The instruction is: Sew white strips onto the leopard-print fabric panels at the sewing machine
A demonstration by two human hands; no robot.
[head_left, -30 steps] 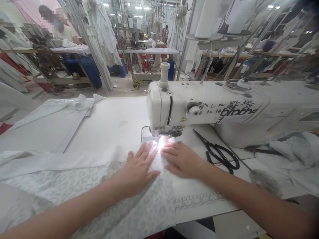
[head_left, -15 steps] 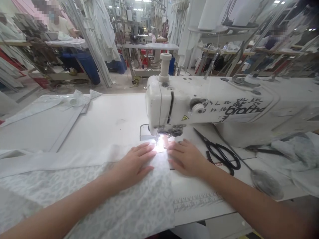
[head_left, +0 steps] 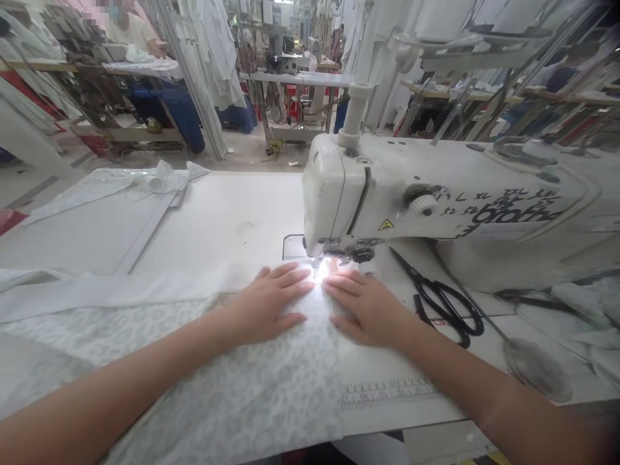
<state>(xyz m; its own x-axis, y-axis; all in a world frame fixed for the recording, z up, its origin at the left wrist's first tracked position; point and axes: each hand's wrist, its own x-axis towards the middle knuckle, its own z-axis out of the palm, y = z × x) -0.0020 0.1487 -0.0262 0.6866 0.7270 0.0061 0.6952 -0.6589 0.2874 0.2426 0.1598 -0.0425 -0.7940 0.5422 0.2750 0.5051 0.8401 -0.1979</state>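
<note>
A white sewing machine has its needle area brightly lit. White cloth with a grey animal-spot print stretches over the table and under the needle, with a plain white strip along its far edge. My left hand lies flat on the cloth left of the needle, fingers stretched out. On the other side, my right hand rests palm down at the cloth's right edge, its fingers extended and its fingertips close to the needle. Glare hides the needle and the stitching point.
Black scissors lie right of my right hand, under the machine arm. A ruler scale runs along the table's near edge. Cut fabric pieces lie at the far left and more cloth at the right. A co-worker sits in the background.
The camera view has shifted, so the machine and scissors appear farther right. Both hands stay flat on the cloth beside the needle, with little visible movement relative to it.
</note>
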